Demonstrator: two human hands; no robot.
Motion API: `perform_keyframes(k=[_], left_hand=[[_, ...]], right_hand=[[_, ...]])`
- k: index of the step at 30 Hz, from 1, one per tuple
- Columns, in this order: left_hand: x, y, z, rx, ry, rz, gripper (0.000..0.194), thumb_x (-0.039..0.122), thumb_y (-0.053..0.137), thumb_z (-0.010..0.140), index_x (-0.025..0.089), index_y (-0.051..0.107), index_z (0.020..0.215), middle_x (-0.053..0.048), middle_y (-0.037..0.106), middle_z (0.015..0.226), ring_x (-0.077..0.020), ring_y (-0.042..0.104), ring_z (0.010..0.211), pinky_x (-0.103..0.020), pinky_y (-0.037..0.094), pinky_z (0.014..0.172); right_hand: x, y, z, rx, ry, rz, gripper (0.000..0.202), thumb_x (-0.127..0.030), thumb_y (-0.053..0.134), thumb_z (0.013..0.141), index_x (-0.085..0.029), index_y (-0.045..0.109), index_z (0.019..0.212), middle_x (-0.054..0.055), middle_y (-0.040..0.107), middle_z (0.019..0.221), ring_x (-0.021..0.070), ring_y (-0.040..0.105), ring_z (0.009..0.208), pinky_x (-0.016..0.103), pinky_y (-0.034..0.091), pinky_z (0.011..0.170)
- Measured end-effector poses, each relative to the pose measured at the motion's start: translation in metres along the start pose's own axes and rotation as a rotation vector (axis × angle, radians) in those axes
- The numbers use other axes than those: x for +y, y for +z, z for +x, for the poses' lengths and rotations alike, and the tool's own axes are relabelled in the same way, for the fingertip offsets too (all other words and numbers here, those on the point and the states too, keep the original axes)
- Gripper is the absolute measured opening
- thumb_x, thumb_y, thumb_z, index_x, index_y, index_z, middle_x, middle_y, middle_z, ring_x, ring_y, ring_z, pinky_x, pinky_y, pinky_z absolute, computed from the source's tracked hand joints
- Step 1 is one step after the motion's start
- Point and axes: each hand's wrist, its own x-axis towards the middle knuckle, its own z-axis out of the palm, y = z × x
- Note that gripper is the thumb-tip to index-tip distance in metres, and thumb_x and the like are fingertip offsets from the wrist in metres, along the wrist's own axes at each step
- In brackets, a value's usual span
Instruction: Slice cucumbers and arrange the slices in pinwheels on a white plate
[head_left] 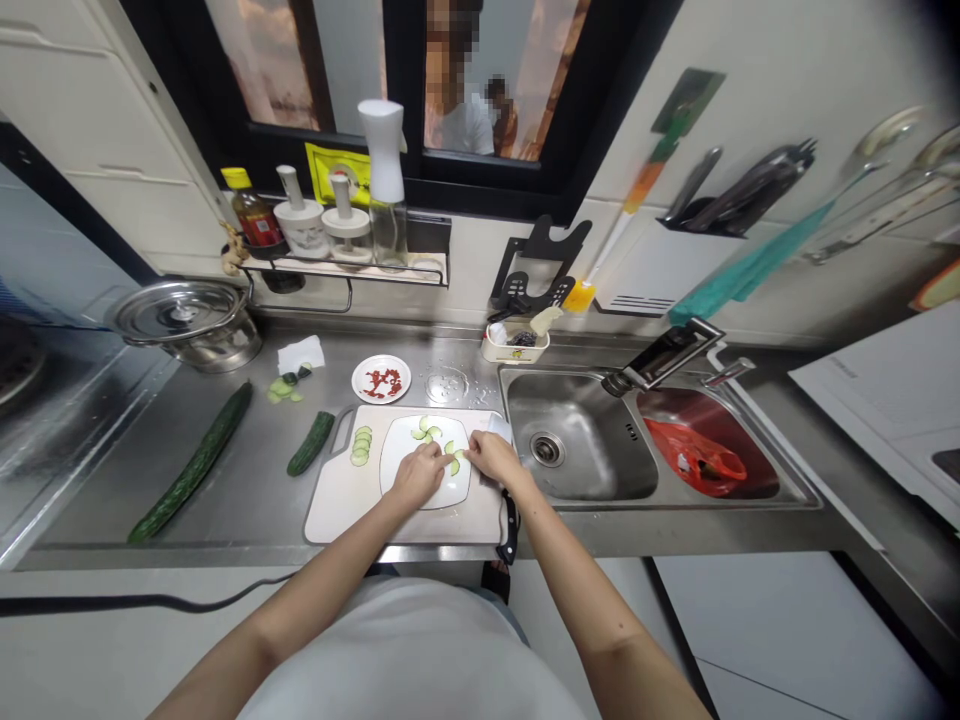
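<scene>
On a white cutting board [337, 510] lies a white square plate [450, 492] with thin cucumber slices [427, 434] arranged in curved groups. My left hand [418, 474] reaches over the plate, fingers curled together at a cucumber slice [455, 466] near the right side. From the plate's right edge, my right hand [495, 456] pinches at the same group of slices; its fingertips partly hide what they hold. A row of overlapping slices [361, 446] rests on the board left of the plate. The black knife handle [510, 530] shows at the board's right edge, under my right wrist.
Left of the board lie a short cucumber piece [310, 443] and a long cucumber [196, 465]. Behind are a small plate of red pieces [382, 379], cucumber scraps [284, 389] and a lidded pot [217, 335]. A double sink [592, 470] is at right.
</scene>
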Motion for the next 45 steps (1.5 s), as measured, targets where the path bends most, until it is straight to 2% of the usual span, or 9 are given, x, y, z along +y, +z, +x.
perform_keyframes(k=[12, 17, 20, 23, 27, 31, 34, 38, 45], left_hand=[[0.002, -0.003, 0.000, 0.010, 0.014, -0.017, 0.036, 0.014, 0.046, 0.086, 0.026, 0.068, 0.111, -0.006, 0.060, 0.097, -0.0203, 0.056, 0.092, -0.028, 0.044, 0.075], [-0.004, -0.007, 0.001, 0.154, -0.091, -0.193, 0.033, 0.017, 0.047, 0.085, 0.024, 0.070, 0.108, -0.005, 0.065, 0.097, -0.0195, 0.058, 0.095, -0.027, 0.046, 0.079], [-0.020, -0.017, -0.001, 0.309, -0.196, -0.331, 0.030, 0.021, 0.048, 0.085, 0.023, 0.071, 0.104, -0.005, 0.067, 0.100, -0.0179, 0.060, 0.092, -0.027, 0.046, 0.082], [-0.045, -0.031, -0.012, 0.468, -0.323, -0.396, 0.029, 0.023, 0.049, 0.083, 0.021, 0.071, 0.102, -0.005, 0.068, 0.097, -0.0178, 0.062, 0.085, -0.029, 0.048, 0.081], [-0.081, -0.047, -0.037, 0.578, -0.470, -0.401, 0.032, 0.028, 0.049, 0.082, 0.019, 0.071, 0.103, -0.006, 0.069, 0.098, -0.0182, 0.062, 0.080, -0.030, 0.048, 0.079], [-0.105, -0.050, -0.062, 0.556, -0.618, -0.338, 0.033, 0.031, 0.049, 0.082, 0.019, 0.071, 0.104, -0.007, 0.069, 0.101, -0.0189, 0.063, 0.080, -0.030, 0.048, 0.080], [-0.111, -0.046, -0.074, 0.487, -0.674, -0.288, 0.035, 0.030, 0.048, 0.083, 0.019, 0.069, 0.107, -0.007, 0.069, 0.104, -0.0203, 0.063, 0.087, -0.029, 0.047, 0.083], [-0.106, -0.040, -0.078, 0.374, -0.703, -0.220, 0.033, 0.031, 0.048, 0.083, 0.019, 0.068, 0.107, -0.009, 0.070, 0.102, -0.0220, 0.064, 0.090, -0.028, 0.047, 0.079], [-0.095, -0.038, -0.069, 0.248, -0.768, -0.115, 0.032, 0.042, 0.053, 0.083, 0.019, 0.064, 0.103, -0.010, 0.068, 0.098, -0.0234, 0.063, 0.089, -0.028, 0.045, 0.073]], right_hand=[[-0.003, -0.002, -0.004, 0.019, 0.012, 0.010, 0.012, -0.029, 0.059, 0.082, -0.018, 0.061, 0.087, 0.005, 0.067, 0.087, 0.0141, 0.055, 0.077, 0.022, 0.028, 0.060], [-0.004, -0.005, -0.007, 0.091, 0.022, 0.052, 0.016, -0.032, 0.054, 0.085, -0.018, 0.062, 0.088, 0.006, 0.067, 0.086, 0.0153, 0.055, 0.077, 0.023, 0.029, 0.060], [-0.002, -0.007, -0.011, 0.227, -0.010, 0.149, 0.016, -0.031, 0.051, 0.086, -0.019, 0.061, 0.086, 0.005, 0.066, 0.082, 0.0151, 0.054, 0.075, 0.023, 0.030, 0.061], [0.001, -0.008, -0.016, 0.350, -0.068, 0.258, 0.017, -0.029, 0.048, 0.086, -0.019, 0.061, 0.084, 0.003, 0.064, 0.079, 0.0143, 0.053, 0.072, 0.023, 0.032, 0.064], [0.005, -0.006, -0.021, 0.426, -0.129, 0.352, 0.019, -0.028, 0.045, 0.086, -0.019, 0.061, 0.081, 0.002, 0.061, 0.074, 0.0142, 0.052, 0.069, 0.023, 0.034, 0.065], [0.004, -0.003, -0.026, 0.433, -0.133, 0.391, 0.022, -0.030, 0.043, 0.086, -0.018, 0.061, 0.081, 0.002, 0.061, 0.072, 0.0146, 0.051, 0.068, 0.023, 0.035, 0.064], [0.001, -0.002, -0.030, 0.419, -0.105, 0.384, 0.024, -0.030, 0.041, 0.086, -0.018, 0.061, 0.080, 0.003, 0.063, 0.074, 0.0150, 0.052, 0.069, 0.024, 0.036, 0.065], [-0.003, -0.001, -0.033, 0.403, -0.111, 0.385, 0.026, -0.032, 0.040, 0.086, -0.019, 0.062, 0.079, 0.004, 0.065, 0.077, 0.0159, 0.054, 0.071, 0.024, 0.037, 0.066], [-0.008, 0.008, -0.040, 0.393, -0.105, 0.429, 0.029, -0.037, 0.040, 0.086, -0.019, 0.062, 0.080, 0.005, 0.065, 0.076, 0.0162, 0.054, 0.067, 0.025, 0.037, 0.063]])
